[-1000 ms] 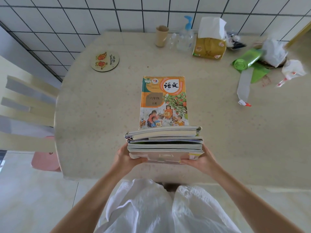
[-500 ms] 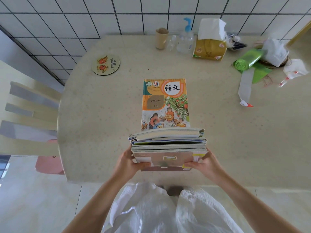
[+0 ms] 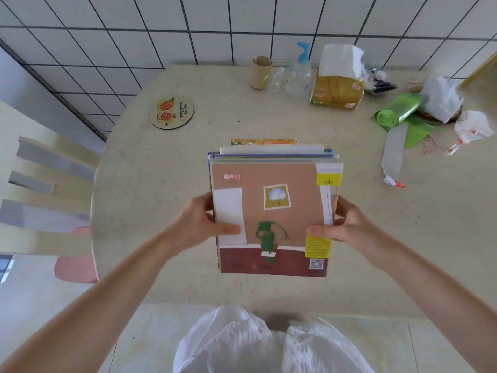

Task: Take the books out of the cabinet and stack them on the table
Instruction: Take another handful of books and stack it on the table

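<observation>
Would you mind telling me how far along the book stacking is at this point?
Done: one orange book already lies on the table. In hand: the left hand and right hand hold a bundle of books by its sides, tilted over that book, thumbs on the brown cover. Left: setting the bundle down on it. The cabinet is out of view, so any remaining books cannot be judged.

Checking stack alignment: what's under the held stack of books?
Under the stack of books, held by the left hand and right hand, only the orange book's top edge shows; the rest is covered.
</observation>
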{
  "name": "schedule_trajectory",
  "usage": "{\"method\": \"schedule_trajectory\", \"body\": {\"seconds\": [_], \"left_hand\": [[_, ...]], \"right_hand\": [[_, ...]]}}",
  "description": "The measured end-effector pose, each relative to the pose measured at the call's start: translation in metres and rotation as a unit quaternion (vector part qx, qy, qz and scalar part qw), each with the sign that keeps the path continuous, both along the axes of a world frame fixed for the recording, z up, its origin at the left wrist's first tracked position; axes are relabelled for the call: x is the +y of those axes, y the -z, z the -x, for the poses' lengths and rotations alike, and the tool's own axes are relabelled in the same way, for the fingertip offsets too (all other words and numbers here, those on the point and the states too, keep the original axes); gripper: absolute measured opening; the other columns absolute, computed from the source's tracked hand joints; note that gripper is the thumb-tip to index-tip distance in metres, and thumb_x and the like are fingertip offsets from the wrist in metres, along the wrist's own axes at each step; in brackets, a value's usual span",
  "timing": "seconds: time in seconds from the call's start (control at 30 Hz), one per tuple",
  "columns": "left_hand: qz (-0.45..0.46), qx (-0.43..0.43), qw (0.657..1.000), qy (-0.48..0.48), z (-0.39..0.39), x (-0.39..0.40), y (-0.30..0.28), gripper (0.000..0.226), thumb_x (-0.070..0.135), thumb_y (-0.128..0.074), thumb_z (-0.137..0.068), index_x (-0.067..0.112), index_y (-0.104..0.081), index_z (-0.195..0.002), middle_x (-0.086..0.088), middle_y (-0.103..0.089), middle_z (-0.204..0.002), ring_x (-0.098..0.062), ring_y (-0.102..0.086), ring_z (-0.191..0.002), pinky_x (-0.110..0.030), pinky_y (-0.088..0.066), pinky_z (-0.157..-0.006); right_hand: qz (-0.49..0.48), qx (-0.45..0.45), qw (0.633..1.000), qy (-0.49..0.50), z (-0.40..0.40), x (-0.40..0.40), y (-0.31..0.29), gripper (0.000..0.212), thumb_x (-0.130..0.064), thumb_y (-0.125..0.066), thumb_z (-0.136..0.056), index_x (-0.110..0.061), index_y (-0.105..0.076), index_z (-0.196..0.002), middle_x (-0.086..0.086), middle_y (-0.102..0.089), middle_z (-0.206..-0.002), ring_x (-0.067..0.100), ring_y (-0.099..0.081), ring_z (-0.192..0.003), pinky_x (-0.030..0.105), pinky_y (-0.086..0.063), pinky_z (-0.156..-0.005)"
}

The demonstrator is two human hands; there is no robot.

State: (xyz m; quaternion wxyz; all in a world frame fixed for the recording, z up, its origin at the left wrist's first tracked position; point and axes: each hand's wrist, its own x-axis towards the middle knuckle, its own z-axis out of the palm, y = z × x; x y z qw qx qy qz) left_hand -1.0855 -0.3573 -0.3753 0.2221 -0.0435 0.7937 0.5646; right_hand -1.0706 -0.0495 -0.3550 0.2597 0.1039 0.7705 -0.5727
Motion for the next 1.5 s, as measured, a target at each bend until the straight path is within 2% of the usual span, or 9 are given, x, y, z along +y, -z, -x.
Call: {"method": "schedule_trajectory", "body": {"seconds": [0.07,0.13,0.33,0.5,0.8,1.07,1.2,1.37,1.5], "left_hand": [[-0.020,-0.036,0.999,-0.023,0.012,0.002,-0.006,0.052,0.006,-0.087,-0.066,0.033,-0.062,-0.103,0.010,-0.075,-0.090,-0.004,-0.072,-0.077,-0.031,-0.060,-0.062],[-0.030,-0.069,0.996,-0.041,0.023,0.005,-0.007,0.047,0.014,-0.085,-0.070,0.032,-0.063,-0.108,0.006,-0.077,-0.092,-0.011,-0.074,-0.081,-0.036,-0.061,-0.066],[-0.035,-0.150,0.983,-0.100,0.050,0.014,0.008,0.034,0.030,-0.080,-0.077,0.028,-0.068,-0.109,0.003,-0.077,-0.094,-0.016,-0.074,-0.085,-0.034,-0.061,-0.070],[-0.021,-0.193,0.975,-0.112,0.055,0.017,0.023,0.037,0.033,-0.079,-0.077,0.029,-0.066,-0.112,0.005,-0.077,-0.095,-0.014,-0.074,-0.084,-0.029,-0.059,-0.066],[-0.005,-0.156,0.980,-0.120,0.078,0.015,0.015,0.044,0.037,-0.078,-0.077,0.026,-0.066,-0.118,0.005,-0.075,-0.097,-0.010,-0.073,-0.079,-0.026,-0.057,-0.063],[0.030,-0.159,0.981,-0.105,0.088,0.018,0.015,0.052,0.033,-0.075,-0.081,0.030,-0.056,-0.129,0.006,-0.072,-0.098,-0.012,-0.069,-0.080,-0.026,-0.053,-0.066],[0.029,-0.169,0.978,-0.116,0.082,0.016,0.021,0.057,0.036,-0.077,-0.079,0.030,-0.054,-0.131,0.005,-0.073,-0.097,-0.014,-0.071,-0.080,-0.029,-0.054,-0.069],[0.018,-0.181,0.975,-0.128,0.074,0.016,0.026,0.047,0.034,-0.079,-0.077,0.033,-0.058,-0.119,0.003,-0.075,-0.096,-0.015,-0.072,-0.075,-0.028,-0.056,-0.065],[0.056,-0.165,0.978,-0.119,0.073,0.018,0.029,0.029,0.033,-0.076,-0.079,0.032,-0.064,-0.105,0.004,-0.073,-0.098,-0.016,-0.071,-0.087,-0.037,-0.060,-0.076]], "right_hand": [[0.027,-0.062,0.998,0.005,0.017,-0.001,-0.010,0.051,-0.014,-0.082,-0.070,-0.027,-0.062,-0.115,-0.001,-0.072,-0.108,0.021,-0.069,-0.097,0.041,-0.054,-0.088],[0.044,-0.122,0.991,0.030,0.036,-0.003,-0.013,0.042,-0.014,-0.078,-0.073,-0.020,-0.065,-0.111,0.001,-0.073,-0.095,0.021,-0.068,-0.084,0.036,-0.054,-0.078],[0.016,-0.256,0.962,0.089,0.075,-0.015,0.005,0.019,-0.024,-0.078,-0.075,-0.016,-0.062,-0.082,0.003,-0.062,-0.078,0.021,-0.060,-0.069,0.032,-0.047,-0.067],[-0.002,-0.305,0.948,0.087,0.087,-0.020,0.022,0.022,-0.023,-0.077,-0.076,-0.015,-0.060,-0.087,0.007,-0.061,-0.084,0.023,-0.060,-0.073,0.034,-0.046,-0.066],[0.012,-0.311,0.946,0.091,0.105,-0.016,0.022,0.021,-0.028,-0.077,-0.076,-0.015,-0.061,-0.084,0.007,-0.062,-0.083,0.024,-0.060,-0.076,0.036,-0.049,-0.070],[0.018,-0.300,0.952,0.066,0.109,-0.015,0.033,0.024,-0.025,-0.074,-0.079,-0.016,-0.064,-0.099,0.008,-0.065,-0.091,0.023,-0.064,-0.080,0.042,-0.053,-0.072],[0.010,-0.288,0.955,0.067,0.108,-0.015,0.034,0.027,-0.025,-0.074,-0.078,-0.016,-0.065,-0.102,0.011,-0.066,-0.092,0.026,-0.065,-0.082,0.048,-0.055,-0.081],[0.003,-0.301,0.953,0.042,0.105,-0.014,0.034,0.020,-0.024,-0.072,-0.081,-0.017,-0.063,-0.096,0.010,-0.064,-0.082,0.024,-0.062,-0.071,0.045,-0.055,-0.077],[0.010,-0.286,0.957,0.048,0.100,-0.018,0.039,0.020,-0.024,-0.072,-0.082,-0.016,-0.064,-0.099,0.008,-0.061,-0.088,0.025,-0.061,-0.079,0.046,-0.054,-0.079]]}}
